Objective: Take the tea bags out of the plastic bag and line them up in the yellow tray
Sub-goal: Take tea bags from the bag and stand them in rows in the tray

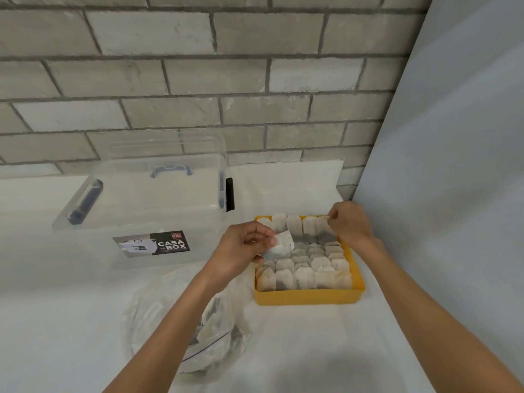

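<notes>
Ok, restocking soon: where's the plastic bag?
Head view, near left: the plastic bag lies on the table under the left forearm, left of the yellow tray.

Countertop (312,350) against brick wall (198,80): storage box (141,222) rear left; tray (309,297) just right of it, tea bags (306,270) in rows inside; plastic bag (175,316) before the box, left of tray; left hand (241,248) holding single tea bag (280,246) over tray's left edge; right hand (351,225) pinching back-row tea bag (323,228) at far right corner.
</notes>
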